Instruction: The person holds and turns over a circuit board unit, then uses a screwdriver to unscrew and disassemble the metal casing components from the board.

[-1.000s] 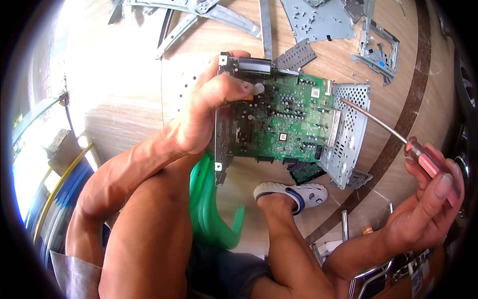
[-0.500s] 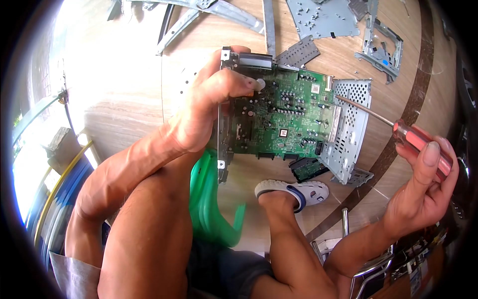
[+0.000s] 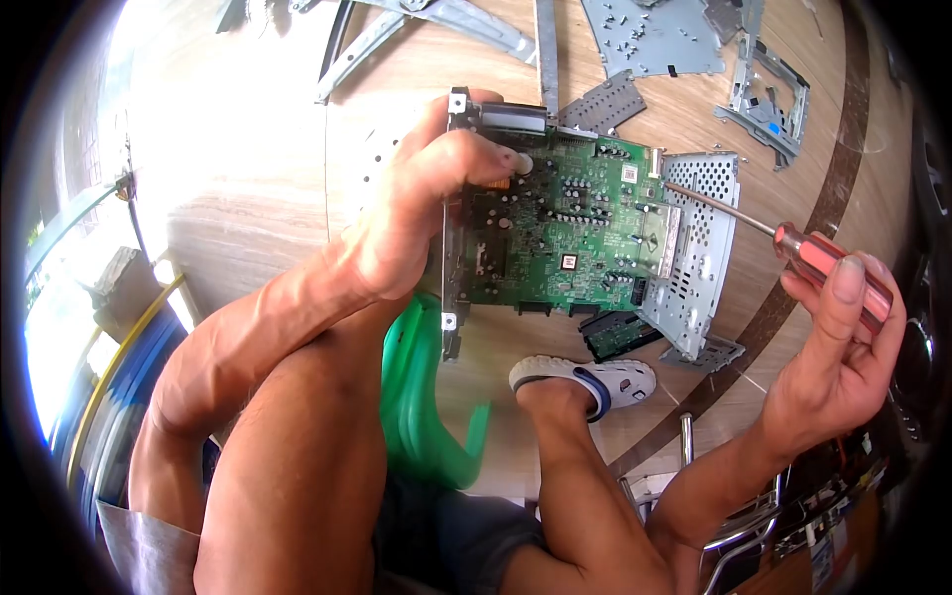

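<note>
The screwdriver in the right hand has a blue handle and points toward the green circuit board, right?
Not quite: the head view shows a red handle, not blue. The right hand does hold the screwdriver pointing toward the green circuit board.

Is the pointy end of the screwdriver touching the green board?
Cannot tell. The head view shows the tip of the screwdriver near the right edge of the green board, but depth there is unclear.

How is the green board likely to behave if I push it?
The board should be stiff: it looks flat and unbent. It may tip, since the left hand holds one end and the metal plate sits at the other. Its small raised parts look fragile, so the screwdriver could damage them.
</note>
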`<state>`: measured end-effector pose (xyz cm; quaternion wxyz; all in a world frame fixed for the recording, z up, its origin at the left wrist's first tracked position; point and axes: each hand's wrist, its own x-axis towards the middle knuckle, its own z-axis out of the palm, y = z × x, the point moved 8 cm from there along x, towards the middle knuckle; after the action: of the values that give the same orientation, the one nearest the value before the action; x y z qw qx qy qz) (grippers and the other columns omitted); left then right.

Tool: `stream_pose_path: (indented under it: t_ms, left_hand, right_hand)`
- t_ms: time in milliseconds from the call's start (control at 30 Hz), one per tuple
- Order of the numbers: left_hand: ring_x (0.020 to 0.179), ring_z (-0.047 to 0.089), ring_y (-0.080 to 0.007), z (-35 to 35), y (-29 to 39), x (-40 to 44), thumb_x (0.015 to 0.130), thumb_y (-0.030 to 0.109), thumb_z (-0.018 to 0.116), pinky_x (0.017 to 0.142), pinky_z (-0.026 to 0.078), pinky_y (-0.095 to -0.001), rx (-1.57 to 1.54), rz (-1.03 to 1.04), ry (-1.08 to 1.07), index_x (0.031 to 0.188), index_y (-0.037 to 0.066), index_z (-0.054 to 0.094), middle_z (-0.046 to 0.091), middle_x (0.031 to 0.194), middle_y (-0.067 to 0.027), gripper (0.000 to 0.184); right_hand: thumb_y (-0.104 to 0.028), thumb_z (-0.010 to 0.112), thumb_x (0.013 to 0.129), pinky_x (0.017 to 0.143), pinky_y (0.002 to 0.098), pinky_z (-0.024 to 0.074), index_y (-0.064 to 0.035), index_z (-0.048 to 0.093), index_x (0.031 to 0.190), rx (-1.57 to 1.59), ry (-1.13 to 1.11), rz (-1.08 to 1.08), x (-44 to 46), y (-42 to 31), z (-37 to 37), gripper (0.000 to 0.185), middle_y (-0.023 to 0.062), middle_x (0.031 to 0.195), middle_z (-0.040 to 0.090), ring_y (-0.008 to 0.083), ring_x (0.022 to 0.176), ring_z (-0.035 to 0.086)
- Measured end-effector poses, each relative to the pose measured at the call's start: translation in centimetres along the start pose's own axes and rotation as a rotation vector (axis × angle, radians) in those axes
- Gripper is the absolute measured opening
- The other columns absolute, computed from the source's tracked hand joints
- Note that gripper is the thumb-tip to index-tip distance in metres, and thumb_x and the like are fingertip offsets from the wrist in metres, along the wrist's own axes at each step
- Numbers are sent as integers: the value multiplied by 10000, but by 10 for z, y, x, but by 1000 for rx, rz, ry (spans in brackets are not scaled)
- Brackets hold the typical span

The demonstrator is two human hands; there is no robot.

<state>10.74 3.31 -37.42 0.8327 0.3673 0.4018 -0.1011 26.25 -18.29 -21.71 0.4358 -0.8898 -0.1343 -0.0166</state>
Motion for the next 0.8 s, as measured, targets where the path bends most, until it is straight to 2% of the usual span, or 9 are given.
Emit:
stream_pose_path:
  t_ms: [233,633,800]
  left_hand:
    - [959,516,-179,-2,3,-2,811,301,620,872,413,-336,60,-10,14,1249,33,521,560,1025,-77,523]
    - [936,515,-175,1,3,-2,802,312,624,849,424,-334,69,-20,18,1185,25,540,552,988,-79,486]
    - [967,525,-178,-3,1,-1,817,340,617,884,428,-339,102,-17,25,1258,23,513,557,1027,-85,554]
  right_hand:
    - [-52,717,907,659,262,594,98,586,1131,44,-2,-22,-2,-2,9,300,157,946,686,206,764,703]
    - [-62,733,898,650,254,596,89,600,1114,12,12,-6,-2,10,12,295,133,952,681,171,761,691]
    - [-69,742,893,644,251,598,88,602,1108,20,16,25,-2,13,14,300,129,945,681,166,762,691]
